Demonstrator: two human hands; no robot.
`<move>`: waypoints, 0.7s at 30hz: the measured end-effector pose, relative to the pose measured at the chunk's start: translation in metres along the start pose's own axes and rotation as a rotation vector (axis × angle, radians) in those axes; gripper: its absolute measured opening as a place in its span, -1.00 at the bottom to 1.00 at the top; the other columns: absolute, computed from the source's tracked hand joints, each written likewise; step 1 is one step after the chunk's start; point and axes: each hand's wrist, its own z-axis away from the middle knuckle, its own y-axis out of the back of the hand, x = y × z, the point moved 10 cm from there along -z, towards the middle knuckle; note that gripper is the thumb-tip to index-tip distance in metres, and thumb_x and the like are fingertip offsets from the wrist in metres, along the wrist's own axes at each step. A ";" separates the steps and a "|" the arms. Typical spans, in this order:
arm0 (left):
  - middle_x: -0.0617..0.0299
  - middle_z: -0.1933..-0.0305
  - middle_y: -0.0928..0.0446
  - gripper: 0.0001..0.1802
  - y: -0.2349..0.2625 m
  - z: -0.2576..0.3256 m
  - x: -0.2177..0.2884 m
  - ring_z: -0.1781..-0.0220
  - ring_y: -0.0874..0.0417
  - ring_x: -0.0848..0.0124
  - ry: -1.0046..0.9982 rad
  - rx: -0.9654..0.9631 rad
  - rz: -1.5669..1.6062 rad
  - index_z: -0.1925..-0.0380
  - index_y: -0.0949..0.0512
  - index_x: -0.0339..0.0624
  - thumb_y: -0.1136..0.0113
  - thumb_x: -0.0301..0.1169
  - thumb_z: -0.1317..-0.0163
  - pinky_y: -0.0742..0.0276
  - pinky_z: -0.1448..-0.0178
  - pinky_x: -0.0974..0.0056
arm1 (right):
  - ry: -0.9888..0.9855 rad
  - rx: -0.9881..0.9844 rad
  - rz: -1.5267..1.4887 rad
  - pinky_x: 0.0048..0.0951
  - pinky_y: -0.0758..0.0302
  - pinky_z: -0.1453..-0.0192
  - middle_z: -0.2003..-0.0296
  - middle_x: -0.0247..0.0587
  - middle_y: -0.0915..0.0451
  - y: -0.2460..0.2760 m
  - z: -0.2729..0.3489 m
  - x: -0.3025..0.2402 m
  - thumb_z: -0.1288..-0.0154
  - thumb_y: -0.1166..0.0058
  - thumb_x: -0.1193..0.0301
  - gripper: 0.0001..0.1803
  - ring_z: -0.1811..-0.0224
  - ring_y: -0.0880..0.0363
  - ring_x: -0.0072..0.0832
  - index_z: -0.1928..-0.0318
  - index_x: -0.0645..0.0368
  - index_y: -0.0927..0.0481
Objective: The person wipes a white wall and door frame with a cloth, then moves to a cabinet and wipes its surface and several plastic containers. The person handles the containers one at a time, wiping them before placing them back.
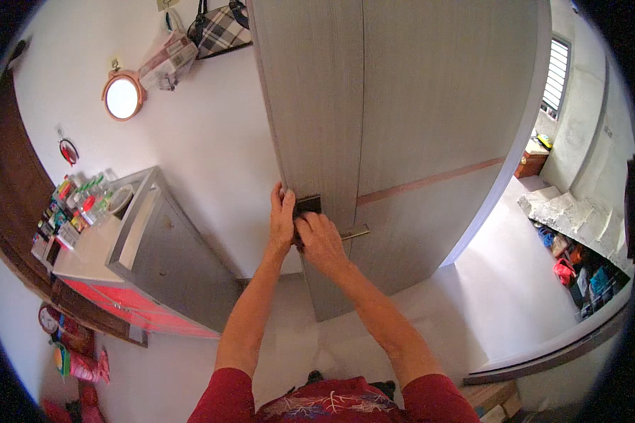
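Observation:
A grey wood-grain door (430, 106) stands open in front of me, with a thin reddish-brown band across it. My left hand (282, 218) is at the door's near left edge, its fingers bent around that edge. Beside it, my right hand (321, 240) presses against the door face with curled fingers. A small dark, flat square piece (309, 205) shows just above the right fingers; I cannot tell whether it is fixed to the door or held. A lever handle (355, 232) sticks out to the right of my right hand.
At left, a cabinet (137, 299) with a red front carries jars and bottles, next to a grey panel (183, 240). A round mirror (123, 97) and a plaid bag (222, 32) hang on the wall. Beyond the doorway at right are concrete steps (564, 215) and stored items.

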 end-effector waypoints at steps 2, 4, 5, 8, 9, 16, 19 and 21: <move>-0.10 -0.22 -0.22 -0.31 0.006 -0.006 -0.014 -0.26 -0.21 0.18 0.069 -0.025 -0.206 -0.24 -0.05 -0.41 0.14 -0.05 -0.36 -0.07 -0.34 0.21 | -0.071 0.084 -0.016 -0.12 -0.39 0.04 0.18 -0.03 -0.40 0.000 0.005 0.016 0.09 -0.10 0.58 -0.62 0.10 -0.39 -0.02 0.15 0.19 -0.46; -0.10 -0.07 -0.30 -0.39 0.016 -0.009 -0.012 -0.12 -0.30 0.18 -0.080 0.027 -0.289 -0.10 -0.14 -0.44 0.19 -0.05 -0.38 -0.19 -0.21 0.18 | -0.179 -0.007 0.009 -0.07 -0.36 0.02 0.20 0.00 -0.40 -0.008 0.013 0.047 0.08 -0.06 0.61 -0.61 0.09 -0.37 0.04 0.13 0.19 -0.45; -0.10 -0.02 -0.32 -0.43 0.029 -0.014 -0.024 -0.07 -0.33 0.17 -0.112 0.042 -0.312 -0.07 -0.15 -0.44 0.19 -0.07 -0.38 -0.22 -0.16 0.16 | -0.250 -0.018 -0.034 -0.06 -0.34 0.00 0.21 0.01 -0.39 -0.006 0.012 0.062 0.07 -0.04 0.61 -0.60 0.10 -0.35 0.06 0.11 0.20 -0.44; -0.07 0.09 -0.32 -0.49 0.013 -0.017 -0.021 0.03 -0.38 0.15 -0.183 0.022 -0.363 -0.04 -0.17 -0.40 0.18 -0.12 -0.38 -0.28 -0.06 0.14 | -0.290 0.155 -0.012 -0.06 -0.33 -0.01 0.19 0.00 -0.39 0.042 0.000 0.083 0.04 -0.01 0.60 -0.60 0.08 -0.34 0.06 0.09 0.19 -0.45; -0.06 0.09 -0.32 -0.50 0.013 -0.019 -0.018 0.03 -0.38 0.14 -0.161 0.044 -0.355 -0.04 -0.18 -0.39 0.17 -0.13 -0.37 -0.29 -0.06 0.14 | -0.255 0.250 -0.002 -0.07 -0.33 -0.01 0.17 -0.01 -0.39 0.060 -0.013 0.077 0.02 -0.01 0.59 -0.61 0.07 -0.35 0.05 0.08 0.18 -0.45; 0.04 -0.02 -0.33 -0.57 0.016 -0.029 -0.028 -0.03 -0.42 0.12 -0.532 0.059 -0.417 -0.06 -0.27 -0.29 0.17 -0.19 -0.36 -0.34 -0.08 0.19 | 0.562 0.217 0.326 -0.28 -0.35 -0.04 -0.01 -0.22 -0.35 0.013 -0.086 -0.036 -0.04 -0.10 0.44 -0.56 -0.07 -0.31 -0.29 -0.02 0.02 -0.51; -0.06 0.06 -0.36 -0.57 0.012 -0.047 -0.031 0.05 -0.46 0.09 -0.391 0.136 -0.416 -0.03 -0.27 -0.29 0.26 -0.16 -0.38 -0.36 0.02 0.17 | 0.708 0.334 0.429 -0.28 -0.36 0.00 -0.01 -0.28 -0.39 0.029 -0.108 -0.015 -0.11 -0.02 0.36 -0.61 -0.04 -0.32 -0.29 -0.02 -0.03 -0.50; -0.12 0.16 -0.39 -0.57 0.044 -0.059 -0.042 0.13 -0.47 0.06 -0.182 0.244 -0.353 0.01 -0.27 -0.30 0.30 -0.15 -0.39 -0.36 0.07 0.16 | 0.757 0.483 0.429 -0.26 -0.35 -0.01 -0.03 -0.28 -0.38 0.047 -0.148 -0.019 -0.11 -0.02 0.37 -0.60 -0.04 -0.32 -0.27 -0.03 -0.05 -0.50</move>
